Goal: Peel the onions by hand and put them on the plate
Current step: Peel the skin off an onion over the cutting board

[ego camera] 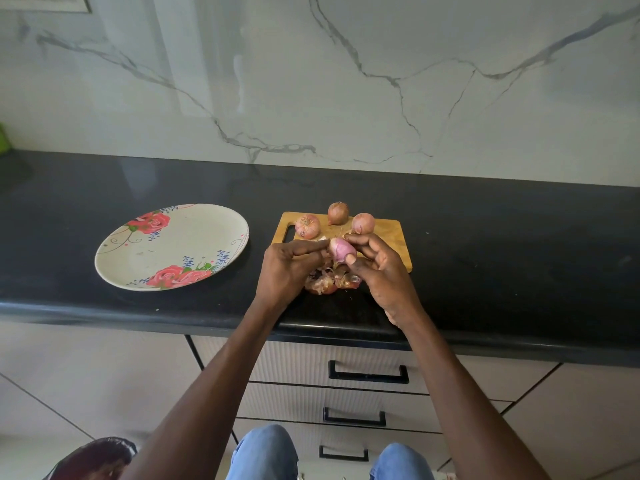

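Flowered plate [172, 247] lies at left on the black desk [485, 237]. Left hand [287, 266] and right hand [375, 268] both pinch a partly peeled onion [341, 250] above loose skins [329, 280]. Three unpeeled onions [337, 213] sit on the cutting board [389, 233].

White marble-veined wall [346, 81], glossy black countertop [485, 237], ribbed drawers [294, 362] with black handles, pale tiled floor [69, 375]
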Demonstrator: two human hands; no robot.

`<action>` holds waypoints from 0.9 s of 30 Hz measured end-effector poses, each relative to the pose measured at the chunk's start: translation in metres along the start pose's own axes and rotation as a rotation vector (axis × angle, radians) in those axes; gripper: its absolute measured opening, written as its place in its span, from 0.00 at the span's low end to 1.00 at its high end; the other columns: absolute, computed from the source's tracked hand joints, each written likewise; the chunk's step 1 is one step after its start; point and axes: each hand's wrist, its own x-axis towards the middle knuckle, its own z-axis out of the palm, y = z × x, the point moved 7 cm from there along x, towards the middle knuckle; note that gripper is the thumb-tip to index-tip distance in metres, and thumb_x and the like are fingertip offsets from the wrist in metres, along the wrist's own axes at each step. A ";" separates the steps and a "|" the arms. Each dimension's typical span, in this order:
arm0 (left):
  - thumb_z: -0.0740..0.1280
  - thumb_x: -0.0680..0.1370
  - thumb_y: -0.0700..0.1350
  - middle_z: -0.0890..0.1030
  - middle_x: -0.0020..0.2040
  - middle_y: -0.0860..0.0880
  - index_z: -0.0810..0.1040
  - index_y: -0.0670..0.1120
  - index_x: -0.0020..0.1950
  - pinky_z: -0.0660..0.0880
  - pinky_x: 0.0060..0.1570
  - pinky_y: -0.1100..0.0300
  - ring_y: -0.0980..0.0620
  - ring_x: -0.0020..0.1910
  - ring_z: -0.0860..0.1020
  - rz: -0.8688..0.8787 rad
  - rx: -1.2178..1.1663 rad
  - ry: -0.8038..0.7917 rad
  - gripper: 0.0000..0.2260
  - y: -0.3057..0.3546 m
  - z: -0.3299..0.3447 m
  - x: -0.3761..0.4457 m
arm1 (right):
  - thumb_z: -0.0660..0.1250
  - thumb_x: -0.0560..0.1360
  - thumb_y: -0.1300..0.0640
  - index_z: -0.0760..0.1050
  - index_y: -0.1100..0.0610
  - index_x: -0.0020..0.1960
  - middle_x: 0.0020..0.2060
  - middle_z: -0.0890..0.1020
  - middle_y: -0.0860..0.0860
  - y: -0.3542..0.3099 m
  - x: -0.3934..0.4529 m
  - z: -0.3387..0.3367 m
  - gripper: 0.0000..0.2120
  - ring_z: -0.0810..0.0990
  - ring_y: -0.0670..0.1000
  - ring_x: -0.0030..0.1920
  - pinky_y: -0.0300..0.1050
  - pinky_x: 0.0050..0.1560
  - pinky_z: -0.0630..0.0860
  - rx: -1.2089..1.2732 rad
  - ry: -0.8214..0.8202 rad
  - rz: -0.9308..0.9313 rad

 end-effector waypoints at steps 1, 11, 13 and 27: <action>0.70 0.78 0.34 0.87 0.47 0.50 0.84 0.47 0.56 0.81 0.48 0.60 0.50 0.48 0.85 0.011 0.009 0.014 0.12 0.001 -0.001 0.000 | 0.68 0.80 0.61 0.78 0.54 0.62 0.59 0.84 0.48 0.001 0.000 0.000 0.11 0.82 0.46 0.61 0.45 0.57 0.80 0.000 0.004 0.000; 0.74 0.75 0.50 0.87 0.51 0.52 0.85 0.46 0.58 0.80 0.49 0.61 0.56 0.52 0.84 -0.003 0.038 -0.028 0.14 0.004 0.005 -0.001 | 0.70 0.79 0.58 0.78 0.49 0.59 0.60 0.83 0.48 -0.004 -0.001 -0.003 0.11 0.82 0.46 0.60 0.43 0.53 0.81 -0.013 0.053 -0.035; 0.74 0.75 0.49 0.87 0.51 0.52 0.85 0.45 0.58 0.81 0.50 0.57 0.54 0.52 0.84 0.008 0.052 -0.021 0.14 0.003 0.004 0.000 | 0.71 0.79 0.58 0.78 0.49 0.60 0.60 0.83 0.48 -0.004 0.000 -0.003 0.11 0.82 0.45 0.60 0.42 0.54 0.81 -0.023 0.052 -0.037; 0.72 0.78 0.41 0.86 0.51 0.51 0.86 0.42 0.55 0.78 0.53 0.62 0.56 0.53 0.83 0.110 0.100 -0.004 0.07 0.005 0.002 0.001 | 0.71 0.78 0.61 0.78 0.58 0.62 0.59 0.84 0.49 -0.001 0.000 -0.004 0.13 0.82 0.45 0.59 0.40 0.52 0.80 -0.026 0.048 -0.035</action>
